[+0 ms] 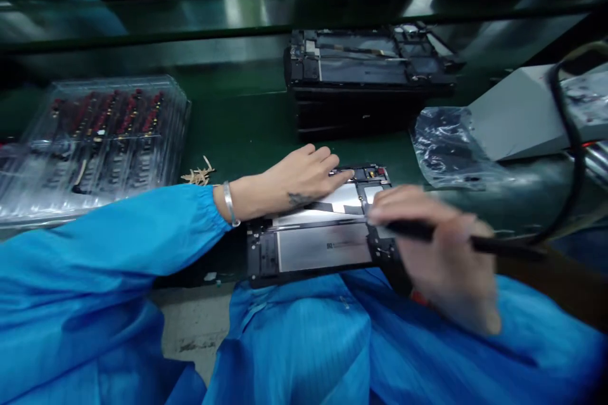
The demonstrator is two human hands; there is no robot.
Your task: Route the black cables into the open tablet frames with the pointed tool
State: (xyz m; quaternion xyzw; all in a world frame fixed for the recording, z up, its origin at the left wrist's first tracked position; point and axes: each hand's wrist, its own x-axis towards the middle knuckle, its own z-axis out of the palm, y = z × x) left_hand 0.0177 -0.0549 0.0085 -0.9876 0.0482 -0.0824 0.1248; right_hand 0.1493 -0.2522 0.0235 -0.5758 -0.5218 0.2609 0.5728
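On a green bench (228,114), an opened tablet (323,247) at the near edge, insides bare and back not fitted, pinned flat under the open left hand (294,180), right hand (441,253) clenched round a black corded tool (427,231), tray (90,139) left, tablet stack (361,85) behind.

You face a dark green bench (237,114) running left to right. Overhead light glares off its far strip (266,12). Near, below the bench edge, grey floor (194,335) shows.
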